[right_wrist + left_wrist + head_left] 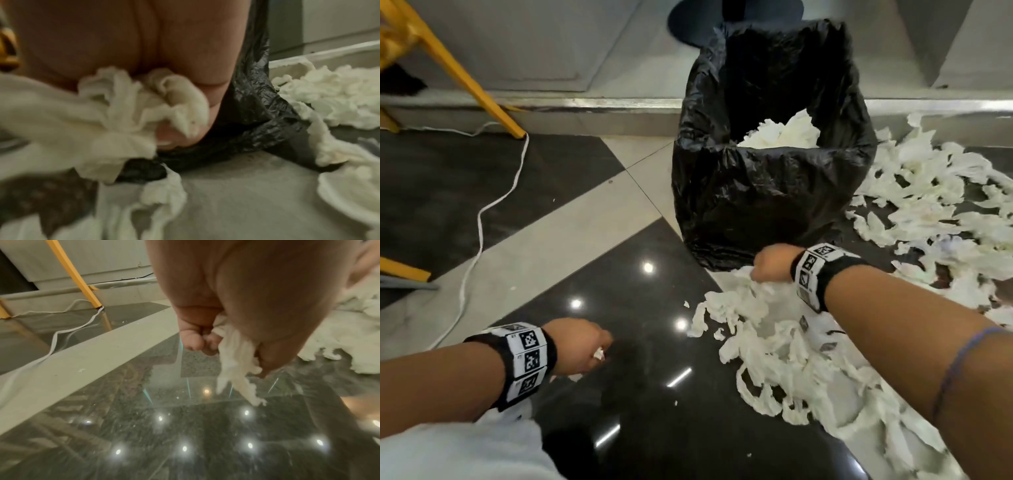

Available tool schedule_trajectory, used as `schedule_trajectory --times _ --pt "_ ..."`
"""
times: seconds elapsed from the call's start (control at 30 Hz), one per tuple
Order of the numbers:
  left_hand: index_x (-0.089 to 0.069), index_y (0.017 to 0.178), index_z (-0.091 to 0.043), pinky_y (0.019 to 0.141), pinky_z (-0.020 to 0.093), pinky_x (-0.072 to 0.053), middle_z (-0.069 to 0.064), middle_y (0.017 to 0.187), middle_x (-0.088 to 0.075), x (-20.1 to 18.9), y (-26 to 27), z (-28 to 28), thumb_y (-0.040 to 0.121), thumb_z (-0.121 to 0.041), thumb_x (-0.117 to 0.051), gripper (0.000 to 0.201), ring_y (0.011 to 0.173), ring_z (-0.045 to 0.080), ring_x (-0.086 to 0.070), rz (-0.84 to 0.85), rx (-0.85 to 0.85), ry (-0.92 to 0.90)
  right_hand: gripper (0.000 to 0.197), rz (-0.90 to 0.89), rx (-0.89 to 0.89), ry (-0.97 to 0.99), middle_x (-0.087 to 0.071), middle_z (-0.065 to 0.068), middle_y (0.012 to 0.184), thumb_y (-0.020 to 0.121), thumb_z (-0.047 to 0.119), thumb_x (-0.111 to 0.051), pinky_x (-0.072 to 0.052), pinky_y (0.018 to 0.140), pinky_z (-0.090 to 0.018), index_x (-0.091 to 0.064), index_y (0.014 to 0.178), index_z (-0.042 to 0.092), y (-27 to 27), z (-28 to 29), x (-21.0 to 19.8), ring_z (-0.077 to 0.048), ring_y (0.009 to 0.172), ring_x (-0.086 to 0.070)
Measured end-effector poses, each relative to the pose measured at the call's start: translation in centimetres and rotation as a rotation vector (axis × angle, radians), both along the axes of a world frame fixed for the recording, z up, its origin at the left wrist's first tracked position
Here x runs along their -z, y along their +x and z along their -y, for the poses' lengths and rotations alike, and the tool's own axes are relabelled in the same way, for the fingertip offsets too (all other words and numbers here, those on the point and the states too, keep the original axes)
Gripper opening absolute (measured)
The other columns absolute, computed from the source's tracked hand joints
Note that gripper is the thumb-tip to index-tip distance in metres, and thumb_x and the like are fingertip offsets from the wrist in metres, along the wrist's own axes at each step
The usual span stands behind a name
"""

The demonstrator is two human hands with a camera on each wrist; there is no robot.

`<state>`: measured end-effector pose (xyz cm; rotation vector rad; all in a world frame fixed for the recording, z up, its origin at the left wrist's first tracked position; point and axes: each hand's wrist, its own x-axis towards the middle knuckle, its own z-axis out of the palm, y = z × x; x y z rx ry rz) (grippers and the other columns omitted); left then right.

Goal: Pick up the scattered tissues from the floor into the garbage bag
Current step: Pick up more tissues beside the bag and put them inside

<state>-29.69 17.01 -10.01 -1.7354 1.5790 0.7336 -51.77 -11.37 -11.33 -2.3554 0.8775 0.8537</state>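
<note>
A black garbage bag (767,192) stands open on the floor with white tissues (787,132) inside. Torn white tissues (791,359) lie heaped in front of it and more tissues (941,192) spread to its right. My right hand (774,265) grips a bunch of tissues (115,110) at the bag's foot (252,104), fingers curled round them. My left hand (582,344) hovers over the dark tile to the left and holds a small tissue scrap (236,360) in its curled fingers.
A yellow chair leg (465,72) and a white cable (482,212) lie at the left. A metal step (602,102) runs along the back. A dark round base (698,20) stands behind the bag. Glossy dark tile (654,394) spreads between my hands.
</note>
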Motion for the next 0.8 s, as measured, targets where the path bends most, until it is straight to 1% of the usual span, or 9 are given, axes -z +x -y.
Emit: schedule_trajectory --times 0.07,0.17,0.27,0.33,0.4,0.47,0.53,0.67,0.8 --pt "-0.056 0.109 -0.026 0.089 0.032 -0.046 -0.001 0.116 -0.062 -0.5 -1.7 0.1 0.088 -0.037 -0.047 0.026 0.107 0.022 -0.059 0.007 0.019 0.055 0.026 0.172 0.085 0.092 -0.057 -0.008 0.083 0.084 0.03 -0.062 -0.042 0.069 -0.03 -0.065 0.092 0.005 0.1 0.3 -1.3 -0.025 0.081 -0.055" --pt "-0.056 0.111 -0.026 0.09 0.029 -0.045 -0.001 0.118 -0.062 -2.3 -3.3 1.1 0.087 -0.036 -0.05 0.027 0.109 0.021 -0.059 -0.003 -0.011 0.095 0.017 0.234 0.139 0.17 -0.06 -0.003 0.076 0.07 0.015 -0.076 -0.046 0.06 -0.028 -0.062 0.078 0.012 -0.5 0.4 -1.5 -0.022 0.072 -0.057" --pt "-0.057 0.109 -0.025 0.087 0.024 -0.042 -0.002 0.116 -0.061 -5.2 -4.0 2.4 0.088 -0.035 -0.053 0.024 0.106 0.017 -0.059 0.032 -0.1 0.023 0.035 0.282 0.174 0.253 -0.06 -0.003 0.073 0.062 -0.002 -0.077 -0.046 0.047 -0.027 -0.053 0.071 0.021 -1.3 0.5 -1.6 -0.022 0.065 -0.058" --pt "-0.059 0.106 -0.028 0.085 0.022 -0.041 -0.006 0.11 -0.06 -7.0 -5.0 2.8 0.086 -0.031 -0.055 0.02 0.103 0.015 -0.058 0.001 -0.149 -0.045 0.027 0.38 0.198 0.26 -0.063 -0.001 0.083 0.074 0.003 -0.069 -0.049 0.057 -0.029 -0.056 0.08 0.026 -1.6 0.7 -2.4 -0.023 0.076 -0.061" --pt "-0.064 0.103 -0.029 0.089 0.022 -0.042 -0.007 0.11 -0.06 -8.1 -6.6 3.2 0.083 -0.024 -0.057 0.021 0.105 0.013 -0.058 -0.069 -0.193 -0.035 0.004 0.421 0.18 0.217 -0.061 0.001 0.083 0.086 0.022 -0.063 -0.047 0.069 -0.028 -0.063 0.09 0.022 -2.1 1.0 -3.7 -0.019 0.082 -0.058" --pt "-0.066 0.104 -0.028 0.094 0.026 -0.043 -0.003 0.116 -0.061 -7.3 -7.6 4.6 0.083 -0.018 -0.056 0.025 0.108 0.016 -0.058 -0.095 -0.227 -0.076 0.031 0.399 0.143 0.137 -0.055 0.001 0.072 0.09 0.043 -0.057 -0.043 0.072 -0.03 -0.061 0.077 0.015 -2.6 1.4 -4.2 -0.02 0.079 -0.054" --pt "-0.065 0.105 -0.025 0.096 0.028 -0.043 -0.002 0.119 -0.058 -5.2 -8.1 6.8 0.084 -0.015 -0.055 0.026 0.11 0.018 -0.057 -0.109 -0.26 -0.184 0.045 0.384 0.195 0.104 -0.05 -0.001 0.065 0.085 0.051 -0.059 -0.042 0.071 -0.033 -0.052 0.063 0.012 -3.4 1.8 -3.9 -0.021 0.074 -0.053" --pt "-0.057 0.12 -0.021 0.102 0.025 -0.039 -0.001 0.135 -0.045 -0.4 -11.0 11.4 0.086 -0.009 -0.055 0.036 0.122 0.017 -0.048 -0.296 -0.22 -0.383 0.025 0.37 0.199 0.033 -0.059 -0.009 0.08 0.079 0.028 -0.072 -0.043 0.068 -0.03 -0.06 0.078 0.006 -6.1 1.4 -2.9 -0.025 0.079 -0.057" --pt "-0.032 0.141 -0.021 0.103 0.035 -0.041 0.009 0.153 -0.021 2.9 -13.6 14.7 0.085 -0.001 -0.051 0.063 0.128 0.032 -0.045 -0.289 -0.095 -0.258 0.018 0.312 0.219 0.006 -0.059 -0.004 0.085 0.076 0.019 -0.073 -0.036 0.067 -0.025 -0.055 0.076 0.016 -11.2 0.8 -2.9 -0.019 0.08 -0.052"
